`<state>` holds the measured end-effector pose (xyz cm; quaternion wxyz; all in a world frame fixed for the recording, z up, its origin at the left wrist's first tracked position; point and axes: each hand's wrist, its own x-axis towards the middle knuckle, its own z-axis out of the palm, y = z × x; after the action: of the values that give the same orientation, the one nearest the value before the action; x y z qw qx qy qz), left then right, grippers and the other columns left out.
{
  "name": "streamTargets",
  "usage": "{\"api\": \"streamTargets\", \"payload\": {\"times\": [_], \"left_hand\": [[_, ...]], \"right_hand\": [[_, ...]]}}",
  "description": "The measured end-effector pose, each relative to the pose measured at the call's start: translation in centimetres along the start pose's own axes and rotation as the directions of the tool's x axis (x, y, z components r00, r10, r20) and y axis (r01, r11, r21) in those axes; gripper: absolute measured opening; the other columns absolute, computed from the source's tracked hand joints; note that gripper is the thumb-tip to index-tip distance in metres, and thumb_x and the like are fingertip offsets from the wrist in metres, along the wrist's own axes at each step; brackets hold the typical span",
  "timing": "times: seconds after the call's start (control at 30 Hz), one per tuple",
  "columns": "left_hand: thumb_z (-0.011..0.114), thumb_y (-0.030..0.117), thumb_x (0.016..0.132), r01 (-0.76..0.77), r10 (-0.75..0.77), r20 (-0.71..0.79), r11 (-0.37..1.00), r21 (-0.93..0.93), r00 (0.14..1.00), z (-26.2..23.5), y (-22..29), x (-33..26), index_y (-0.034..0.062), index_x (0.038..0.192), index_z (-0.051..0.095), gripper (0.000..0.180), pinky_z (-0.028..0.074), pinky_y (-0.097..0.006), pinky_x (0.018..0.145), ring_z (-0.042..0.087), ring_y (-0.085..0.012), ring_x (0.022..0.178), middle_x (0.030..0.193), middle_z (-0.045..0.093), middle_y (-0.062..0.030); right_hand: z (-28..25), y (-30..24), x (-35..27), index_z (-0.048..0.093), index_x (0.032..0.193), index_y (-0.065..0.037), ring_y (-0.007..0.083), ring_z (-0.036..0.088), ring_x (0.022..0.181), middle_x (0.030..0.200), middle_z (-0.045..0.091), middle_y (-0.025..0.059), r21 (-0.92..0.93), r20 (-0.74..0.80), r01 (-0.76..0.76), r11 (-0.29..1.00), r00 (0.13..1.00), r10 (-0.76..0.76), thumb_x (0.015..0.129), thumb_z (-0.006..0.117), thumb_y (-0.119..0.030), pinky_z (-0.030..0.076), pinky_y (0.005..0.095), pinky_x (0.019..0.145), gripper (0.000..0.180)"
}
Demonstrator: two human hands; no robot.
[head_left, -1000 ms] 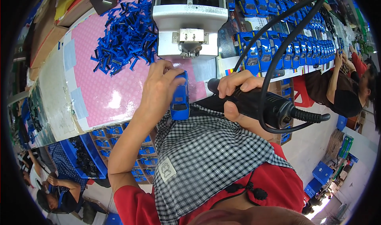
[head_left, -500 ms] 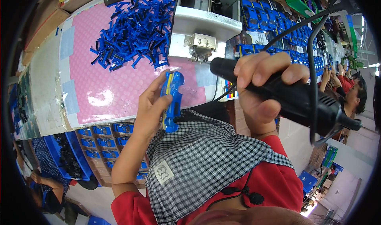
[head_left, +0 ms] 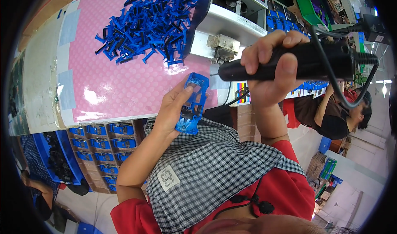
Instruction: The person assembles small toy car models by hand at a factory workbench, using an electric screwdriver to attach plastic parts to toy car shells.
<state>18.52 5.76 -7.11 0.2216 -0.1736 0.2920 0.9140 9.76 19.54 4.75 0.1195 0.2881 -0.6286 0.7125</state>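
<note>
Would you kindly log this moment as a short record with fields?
left hand: holds a blue plastic frame, tilted, above the lap
right hand: grips a black electric screwdriver, tip pointing left toward the frame
cable: loops off the screwdriver's rear
pink mat: bears a pile of blue parts
white machine: behind the hands
lap: checked cloth

Your left hand (head_left: pixel 175 110) holds a translucent blue plastic housing (head_left: pixel 193 104): long, narrow frame with open cut-outs and a darker insert near its lower end, held lengthwise, tilted slightly, just off the table's front edge. Your right hand (head_left: pixel 271 71) wraps a black electric screwdriver (head_left: pixel 289 62), lying near-horizontal, thin bit pointing left, close to the housing's top; black cable leaves its rear.
</note>
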Motion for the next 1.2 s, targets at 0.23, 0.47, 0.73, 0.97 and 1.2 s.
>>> {"api": "streamTargets", "payload": {"times": [0.23,0.47,0.73,0.97,1.2], "left_hand": [[0.052,0.024,0.095,-0.041,0.041,0.009,0.999,0.006,0.999,0.0,-0.5,-0.1,-0.0001,0.125,0.048,0.039,0.056,-0.027,0.063,0.063,-0.0133,0.080,0.098,0.062,-0.0090],[0.051,0.021,0.095,-0.042,0.041,-0.031,0.999,-0.031,0.999,0.4,-0.6,0.0,0.0015,0.122,0.053,0.033,0.054,-0.024,0.061,0.060,-0.0096,0.074,0.094,0.061,-0.0046],[0.049,0.020,0.096,-0.033,0.032,-0.033,0.999,-0.018,0.999,0.9,-0.3,-0.2,0.0012,0.124,0.052,0.034,0.054,-0.024,0.063,0.061,-0.0101,0.078,0.096,0.062,-0.0050],[0.049,0.020,0.096,-0.019,0.019,-0.021,1.000,-0.003,1.000,0.8,-0.2,-0.2,0.0012,0.125,0.051,0.034,0.054,-0.025,0.065,0.062,-0.0106,0.081,0.097,0.062,-0.0056],[0.049,0.021,0.096,-0.012,0.012,0.001,1.000,-0.013,1.000,0.4,-0.5,0.1,0.0013,0.124,0.052,0.034,0.053,-0.024,0.064,0.061,-0.0101,0.080,0.095,0.062,-0.0047]], "right_hand": [[0.1,0.3,-2.9,0.035,0.104,-0.010,0.0152,0.052,0.056,0.078,0.049,0.0086,-0.066,0.055,-0.031,0.997,0.998,0.034,0.085,0.065,-0.029,0.049,0.0318,0.059,0.040],[-0.2,1.5,-3.8,0.033,0.104,-0.011,0.0147,0.053,0.058,0.079,0.049,0.0089,-0.151,0.056,-0.035,0.988,0.997,0.044,0.085,0.064,-0.026,0.049,0.0321,0.059,0.040],[0.2,2.3,-4.0,0.033,0.103,-0.010,0.0145,0.052,0.057,0.078,0.048,0.0090,0.006,-0.059,-0.042,0.999,0.997,0.042,0.086,0.062,-0.028,0.048,0.0320,0.058,0.038],[-0.1,2.6,-4.2,0.033,0.103,-0.011,0.0144,0.051,0.055,0.077,0.048,0.0087,0.018,-0.048,-0.033,0.999,0.998,0.034,0.085,0.062,-0.028,0.048,0.0323,0.057,0.038],[-0.1,2.9,-4.6,0.034,0.101,-0.013,0.0140,0.051,0.054,0.075,0.049,0.0074,-0.028,-0.013,-0.097,0.995,0.995,0.096,0.086,0.064,-0.028,0.049,0.0326,0.057,0.036]]}}
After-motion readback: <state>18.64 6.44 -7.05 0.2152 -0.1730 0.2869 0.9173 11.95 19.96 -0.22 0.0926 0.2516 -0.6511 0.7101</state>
